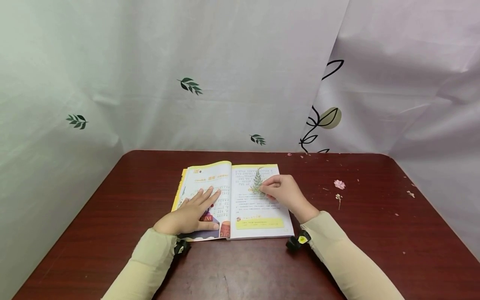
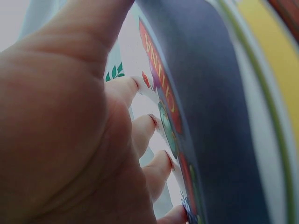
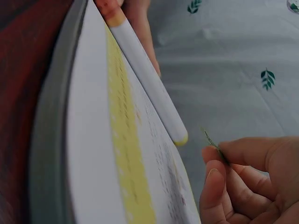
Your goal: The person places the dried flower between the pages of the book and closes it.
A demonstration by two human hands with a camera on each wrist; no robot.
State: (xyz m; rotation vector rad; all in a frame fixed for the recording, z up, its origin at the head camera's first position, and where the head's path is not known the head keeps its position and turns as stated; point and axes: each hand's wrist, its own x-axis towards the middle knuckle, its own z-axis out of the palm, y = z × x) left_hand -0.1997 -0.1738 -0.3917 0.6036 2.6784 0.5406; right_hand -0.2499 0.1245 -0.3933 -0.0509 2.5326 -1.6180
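An open book [image 1: 253,210] with printed pages lies on the table. My left hand [image 1: 189,213] rests on its left page with the fingers spread; in the left wrist view the fingertips [image 2: 161,161] touch the page beside a red "CHINA" picture. Over the right page, my right hand [image 1: 286,191] pinches a green fern-like leaf sprig [image 1: 257,180] between thumb and forefinger. The sprig's narrow tip points toward the book's far edge. From the right wrist view, the pinched sprig [image 3: 210,139] appears raised off the page, most of it hidden behind the fingers.
On the dark red table [image 1: 367,241], a pink flower [image 1: 339,184] and a small pale flower on a stem [image 1: 339,198] lie right of the book. Another small blossom [image 1: 410,194] is near the right edge. A white curtain [image 1: 240,83] with leaf prints hangs behind.
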